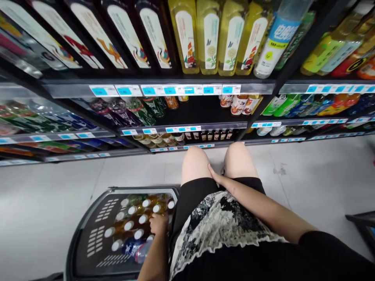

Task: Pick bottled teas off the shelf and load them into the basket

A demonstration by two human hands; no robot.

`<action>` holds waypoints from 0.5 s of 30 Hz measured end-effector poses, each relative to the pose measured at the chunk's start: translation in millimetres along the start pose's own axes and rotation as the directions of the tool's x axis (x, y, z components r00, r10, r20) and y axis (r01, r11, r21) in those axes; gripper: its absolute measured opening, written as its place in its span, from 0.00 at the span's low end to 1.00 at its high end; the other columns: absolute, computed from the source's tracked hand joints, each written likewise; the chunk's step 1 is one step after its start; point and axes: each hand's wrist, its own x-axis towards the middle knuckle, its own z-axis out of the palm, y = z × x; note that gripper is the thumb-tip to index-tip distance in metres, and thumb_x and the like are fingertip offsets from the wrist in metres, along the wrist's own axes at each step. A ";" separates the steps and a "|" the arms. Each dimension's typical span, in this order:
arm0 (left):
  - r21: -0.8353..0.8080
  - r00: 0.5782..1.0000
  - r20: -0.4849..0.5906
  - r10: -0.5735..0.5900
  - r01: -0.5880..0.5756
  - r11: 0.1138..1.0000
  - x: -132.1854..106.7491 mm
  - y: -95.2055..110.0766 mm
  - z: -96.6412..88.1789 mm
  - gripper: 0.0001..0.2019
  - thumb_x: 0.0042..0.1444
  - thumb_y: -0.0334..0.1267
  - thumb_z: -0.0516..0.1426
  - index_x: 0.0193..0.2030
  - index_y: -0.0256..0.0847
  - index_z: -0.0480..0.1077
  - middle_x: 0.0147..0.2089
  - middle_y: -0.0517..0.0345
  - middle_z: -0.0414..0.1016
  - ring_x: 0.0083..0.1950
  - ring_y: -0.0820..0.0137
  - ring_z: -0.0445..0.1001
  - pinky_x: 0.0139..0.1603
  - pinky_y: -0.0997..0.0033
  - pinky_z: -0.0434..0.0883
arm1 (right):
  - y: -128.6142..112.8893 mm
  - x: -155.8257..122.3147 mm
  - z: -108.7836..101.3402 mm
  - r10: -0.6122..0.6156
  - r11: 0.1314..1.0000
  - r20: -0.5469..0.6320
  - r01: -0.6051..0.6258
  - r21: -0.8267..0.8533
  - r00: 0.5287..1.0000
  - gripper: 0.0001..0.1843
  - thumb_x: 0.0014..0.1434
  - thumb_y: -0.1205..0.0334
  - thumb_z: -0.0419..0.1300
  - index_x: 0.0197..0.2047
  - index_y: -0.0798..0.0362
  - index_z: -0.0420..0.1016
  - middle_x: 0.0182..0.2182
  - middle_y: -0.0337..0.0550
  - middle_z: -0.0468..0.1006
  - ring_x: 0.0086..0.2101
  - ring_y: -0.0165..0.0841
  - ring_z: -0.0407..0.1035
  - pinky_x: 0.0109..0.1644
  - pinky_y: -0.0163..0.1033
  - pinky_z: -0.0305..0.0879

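My left hand (159,224) is down inside a dark grey shopping basket (83,222) beside my left leg. Its fingers curl at a bottle (160,207) with a white cap; the grip is partly hidden. Several white-capped bottles stand upright around it, many with amber liquid. A clear bottle with a blue label (131,246) leans near the basket's front. Against the inner side of my left knee rests my right hand (215,174), thumb stretched along the leg and the other fingers mostly hidden. It holds nothing that I can see.
Dark drink shelves (202,111) run across in front of my knees, with blue and white price tags (175,90) on their edges. Tall yellow bottles (208,39) and dark bottles (155,35) stand on top. Pale floor tiles (319,175) lie below, and a dark-framed object (363,226) is at right.
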 end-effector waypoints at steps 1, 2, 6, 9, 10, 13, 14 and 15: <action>-0.017 0.999 0.008 -0.043 0.043 0.999 6.5 -1.5 -0.8 0.32 0.58 0.56 0.50 0.63 0.36 0.65 0.62 0.24 0.67 0.59 0.37 0.74 0.45 0.47 0.75 | 0.5 2.8 -0.5 0.004 1.000 0.016 -0.004 0.001 1.000 0.45 0.67 0.29 0.41 0.69 0.56 0.66 0.67 0.53 0.65 0.70 0.39 0.53 0.74 0.49 0.47; -0.034 0.997 0.022 -0.078 0.079 0.996 13.2 -3.1 -0.3 0.33 0.59 0.56 0.48 0.63 0.33 0.63 0.63 0.23 0.67 0.60 0.39 0.74 0.46 0.49 0.75 | 1.9 5.8 -1.2 0.017 1.000 0.031 -0.017 0.001 0.999 0.46 0.69 0.30 0.38 0.70 0.58 0.64 0.67 0.55 0.65 0.70 0.38 0.53 0.74 0.47 0.47; -0.090 0.986 0.133 -0.097 0.109 0.990 37.2 -8.6 14.8 0.34 0.60 0.56 0.48 0.61 0.26 0.65 0.57 0.22 0.72 0.58 0.43 0.75 0.48 0.53 0.74 | 11.5 13.4 -4.2 0.078 0.997 0.018 -0.078 -0.026 0.997 0.49 0.70 0.31 0.31 0.69 0.63 0.64 0.64 0.57 0.69 0.69 0.37 0.56 0.73 0.44 0.49; -0.116 0.976 0.207 -0.072 0.098 0.988 45.7 -9.1 34.4 0.36 0.60 0.58 0.48 0.62 0.26 0.65 0.57 0.22 0.73 0.59 0.43 0.75 0.48 0.54 0.74 | 16.0 14.6 -5.8 0.112 0.990 -0.055 -0.117 -0.084 0.992 0.50 0.67 0.27 0.34 0.66 0.61 0.70 0.62 0.55 0.72 0.68 0.41 0.56 0.73 0.44 0.51; -0.121 0.972 0.228 -0.063 0.092 0.988 46.3 -8.6 40.9 0.37 0.60 0.59 0.49 0.63 0.25 0.64 0.58 0.22 0.73 0.59 0.44 0.75 0.48 0.55 0.74 | 17.0 15.0 -6.2 0.118 0.987 -0.065 -0.124 -0.097 0.991 0.50 0.67 0.27 0.34 0.65 0.60 0.71 0.62 0.55 0.72 0.68 0.41 0.57 0.72 0.45 0.52; -0.133 0.962 0.271 -0.035 0.073 0.988 45.1 -7.4 56.7 0.39 0.61 0.58 0.48 0.66 0.22 0.59 0.58 0.22 0.73 0.58 0.46 0.76 0.49 0.58 0.73 | 19.5 17.1 -7.0 0.080 0.992 -0.031 -0.083 -0.100 0.996 0.49 0.68 0.28 0.34 0.66 0.60 0.69 0.62 0.55 0.72 0.67 0.40 0.59 0.73 0.47 0.51; -0.137 0.961 0.274 -0.023 0.063 0.989 44.6 -7.4 60.0 0.38 0.62 0.57 0.48 0.66 0.22 0.59 0.57 0.22 0.73 0.58 0.46 0.76 0.48 0.58 0.73 | 20.1 18.0 -7.1 0.056 0.994 -0.016 -0.057 -0.096 0.998 0.49 0.68 0.28 0.34 0.66 0.60 0.69 0.63 0.55 0.71 0.67 0.39 0.59 0.73 0.47 0.50; -0.143 0.963 0.271 -0.002 0.043 0.989 44.6 -7.7 62.3 0.37 0.62 0.56 0.48 0.65 0.22 0.60 0.56 0.22 0.74 0.57 0.46 0.77 0.48 0.57 0.73 | 20.5 18.7 -7.1 0.035 0.995 -0.006 -0.036 -0.091 0.999 0.48 0.69 0.29 0.34 0.67 0.60 0.69 0.63 0.55 0.71 0.67 0.38 0.59 0.73 0.46 0.50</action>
